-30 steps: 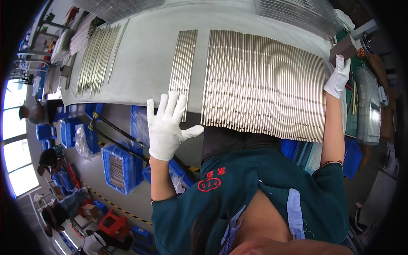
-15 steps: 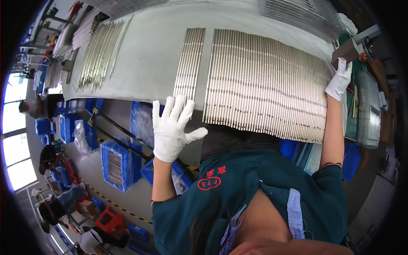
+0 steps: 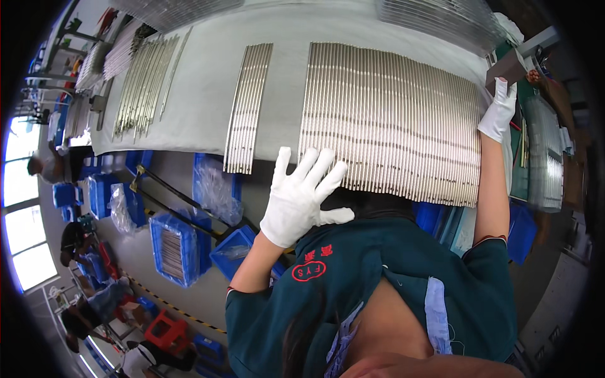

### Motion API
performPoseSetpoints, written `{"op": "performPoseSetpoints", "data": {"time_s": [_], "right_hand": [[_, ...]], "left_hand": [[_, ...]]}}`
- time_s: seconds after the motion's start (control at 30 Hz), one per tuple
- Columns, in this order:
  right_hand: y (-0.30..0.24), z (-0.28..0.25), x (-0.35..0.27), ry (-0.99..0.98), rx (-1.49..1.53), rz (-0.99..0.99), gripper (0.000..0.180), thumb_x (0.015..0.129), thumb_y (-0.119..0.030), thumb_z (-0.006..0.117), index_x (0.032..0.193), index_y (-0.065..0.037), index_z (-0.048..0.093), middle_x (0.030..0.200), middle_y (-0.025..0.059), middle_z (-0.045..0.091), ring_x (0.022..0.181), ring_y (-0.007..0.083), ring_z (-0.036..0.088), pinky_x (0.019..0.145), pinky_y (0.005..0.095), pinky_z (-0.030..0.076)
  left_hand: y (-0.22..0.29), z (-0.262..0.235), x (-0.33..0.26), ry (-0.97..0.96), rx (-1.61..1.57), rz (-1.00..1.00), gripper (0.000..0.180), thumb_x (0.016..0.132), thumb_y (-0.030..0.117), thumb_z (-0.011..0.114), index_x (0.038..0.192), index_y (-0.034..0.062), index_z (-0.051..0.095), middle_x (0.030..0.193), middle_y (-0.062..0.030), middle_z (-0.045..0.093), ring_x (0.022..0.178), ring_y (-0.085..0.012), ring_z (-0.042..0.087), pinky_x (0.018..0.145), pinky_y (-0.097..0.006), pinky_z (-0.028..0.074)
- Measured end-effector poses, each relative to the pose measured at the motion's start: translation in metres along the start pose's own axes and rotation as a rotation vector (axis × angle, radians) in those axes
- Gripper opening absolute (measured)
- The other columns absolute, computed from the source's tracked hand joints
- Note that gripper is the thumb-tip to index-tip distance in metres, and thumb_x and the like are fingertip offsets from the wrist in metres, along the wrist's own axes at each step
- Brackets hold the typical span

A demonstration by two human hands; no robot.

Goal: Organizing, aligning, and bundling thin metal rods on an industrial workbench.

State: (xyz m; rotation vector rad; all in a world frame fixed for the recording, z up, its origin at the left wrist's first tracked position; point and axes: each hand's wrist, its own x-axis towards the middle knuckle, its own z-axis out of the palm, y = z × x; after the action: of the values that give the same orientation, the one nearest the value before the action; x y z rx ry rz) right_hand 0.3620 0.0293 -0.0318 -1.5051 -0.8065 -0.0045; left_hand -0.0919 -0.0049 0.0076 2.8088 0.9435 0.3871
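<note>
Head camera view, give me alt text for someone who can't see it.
A white-gloved left hand, fingers spread, reaches toward a wide row of thin metal rods on a grey table; the gloved right hand rests at the row's far right edge.

Near edge of the wide sheet of metal rods (image 3: 391, 120) hidden partly behind the left hand (image 3: 301, 200) and the dark hair below it. Fingertips of the right hand (image 3: 499, 113) lost against a grey block (image 3: 507, 66), grip not readable. Rod bundles (image 3: 435, 16) at top cut off by the picture's rim. Contents of the blue crate (image 3: 171, 249) too small to tell.
</note>
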Motion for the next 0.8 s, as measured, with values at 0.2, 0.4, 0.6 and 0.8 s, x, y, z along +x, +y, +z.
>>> {"op": "performPoseSetpoints", "data": {"time_s": [0.2,0.4,0.6,0.8], "right_hand": [[-0.003,-0.002,-0.001,0.003,-0.001,-0.002,0.061,0.103,-0.047,0.060,0.142,0.000,0.054,0.131,0.0102,0.064,0.115,0.0208,0.060,0.104,0.0323,0.043],[0.015,-0.007,0.005,0.007,0.063,-0.007,0.058,0.099,-0.041,0.069,0.137,0.001,0.058,0.126,0.0091,0.065,0.110,0.0183,0.061,0.096,0.0312,0.049],[0.028,-0.004,0.009,0.002,0.063,-0.034,0.056,0.099,-0.040,0.069,0.135,0.001,0.059,0.123,0.0085,0.066,0.108,0.0183,0.062,0.096,0.0312,0.048],[0.021,0.000,0.005,0.017,0.068,-0.064,0.055,0.098,-0.039,0.070,0.136,0.000,0.060,0.122,0.0078,0.067,0.106,0.0170,0.062,0.095,0.0305,0.048]], "left_hand": [[-0.016,0.003,-0.013,0.040,0.076,-0.049,0.086,0.076,0.068,0.069,0.136,0.0081,0.058,0.135,-0.0170,0.059,0.127,-0.0372,0.054,0.112,-0.066,0.028],[-0.027,-0.003,-0.030,0.055,0.297,-0.222,0.086,0.077,0.069,0.067,0.136,0.0071,0.057,0.134,-0.0128,0.059,0.125,-0.0281,0.055,0.119,-0.059,0.019],[-0.016,-0.006,-0.018,-0.001,0.157,-0.180,0.089,0.079,0.069,0.066,0.137,0.0020,0.055,0.138,-0.0170,0.058,0.129,-0.0356,0.053,0.117,-0.063,0.023],[0.000,0.004,-0.005,0.024,0.008,-0.020,0.084,0.072,0.065,0.073,0.134,0.0089,0.060,0.135,-0.0093,0.058,0.127,-0.0297,0.053,0.111,-0.065,0.031]]}}
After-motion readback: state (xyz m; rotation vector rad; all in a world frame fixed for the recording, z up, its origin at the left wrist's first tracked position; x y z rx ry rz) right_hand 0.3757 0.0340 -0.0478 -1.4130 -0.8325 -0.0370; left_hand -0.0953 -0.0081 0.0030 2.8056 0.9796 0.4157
